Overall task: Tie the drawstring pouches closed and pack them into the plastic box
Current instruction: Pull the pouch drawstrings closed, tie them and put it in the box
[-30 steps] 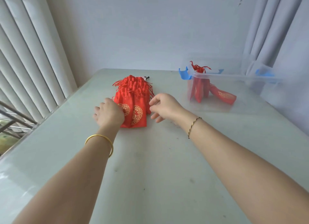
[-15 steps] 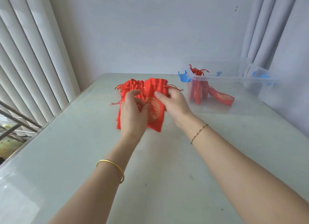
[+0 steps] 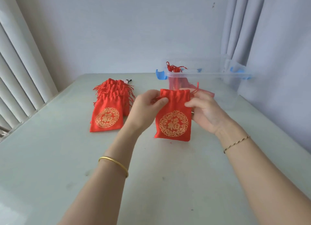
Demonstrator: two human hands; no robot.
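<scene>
2 hands hold 1 pouch (image 3: 174,122) now: my left hand (image 3: 144,105) pinches its upper left corner between thumb and fingers, and my right hand (image 3: 207,112) pinches the upper right edge in the same way. The pouch hangs upright in front of me, between the pile (image 3: 107,113) on the table (image 3: 50,157) and the box (image 3: 210,73), with the gold print towards me. Its mouth looks only a little gathered, so I judge that the tying is not yet done.

What could go wrong: the cloth looks smooth, so if I pull the cords with a light pinch, the pouch may slide out and drop on the table. If I pull only 1 cord, the mouth may close crooked. A loose knot may open again when the pouch goes into the box. The cord (image 3: 197,87) near my right hand is thin and could tangle around my fingers. The pile lies just beside my left hand, so a wide move of this arm may push it apart.

What I cannot see well: my fingers behind the pouch are hidden, so I cannot tell if they hold the cords. The left cord is mostly covered by my left thumb. I cannot tell if the bottom hem touches the table. I cannot count the pile, because its pouches overlap. The packed pouches (image 3: 175,69) are blurred behind the box wall, and the right part of the box melts into the curtain (image 3: 244,31)
</scene>
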